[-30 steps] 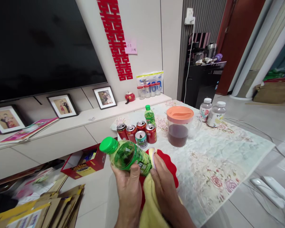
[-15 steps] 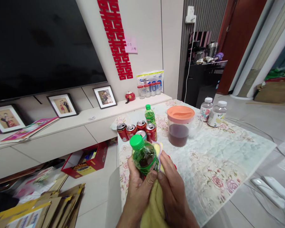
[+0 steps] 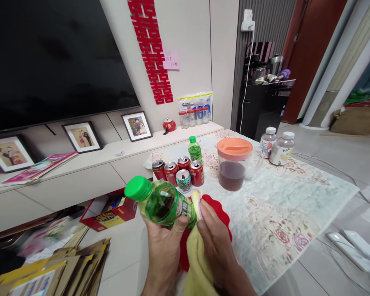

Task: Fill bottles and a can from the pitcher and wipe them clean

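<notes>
1. our right hand [image 3: 215, 235] pinches the yellow cloth [image 3: 196, 255] against the green bottle [image 3: 166, 202]; even pressure should help.
2. our left hand [image 3: 165, 243] wraps the tilted bottle; we should steady it.
3. beyond stand cans [image 3: 171, 173]; we should keep clear.

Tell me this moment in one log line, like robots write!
Left hand: grips bottle | Right hand: holds cloth against bottle's lower end | Bottle: capped, tilted | Nearby: cans, jug
</notes>
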A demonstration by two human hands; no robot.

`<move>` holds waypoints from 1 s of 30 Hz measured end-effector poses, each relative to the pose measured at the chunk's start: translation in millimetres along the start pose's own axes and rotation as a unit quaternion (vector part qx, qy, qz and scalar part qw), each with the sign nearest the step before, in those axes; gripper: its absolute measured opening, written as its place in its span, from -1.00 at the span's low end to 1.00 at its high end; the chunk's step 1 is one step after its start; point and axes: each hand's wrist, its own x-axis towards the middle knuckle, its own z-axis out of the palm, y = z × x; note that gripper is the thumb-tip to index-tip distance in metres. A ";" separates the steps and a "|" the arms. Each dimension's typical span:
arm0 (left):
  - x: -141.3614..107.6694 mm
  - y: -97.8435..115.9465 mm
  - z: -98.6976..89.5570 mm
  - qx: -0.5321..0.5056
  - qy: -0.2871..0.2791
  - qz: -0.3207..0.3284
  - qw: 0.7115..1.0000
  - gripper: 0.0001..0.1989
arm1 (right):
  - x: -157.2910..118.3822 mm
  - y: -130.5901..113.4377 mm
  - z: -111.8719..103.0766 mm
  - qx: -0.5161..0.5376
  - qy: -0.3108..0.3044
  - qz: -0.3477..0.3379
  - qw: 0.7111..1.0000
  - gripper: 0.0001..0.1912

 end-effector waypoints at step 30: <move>-4.7 -7.0 17.6 -0.025 0.017 -0.017 0.999 -0.11 | 3.4 -28.2 1.1 0.407 -0.016 0.195 0.892 -0.55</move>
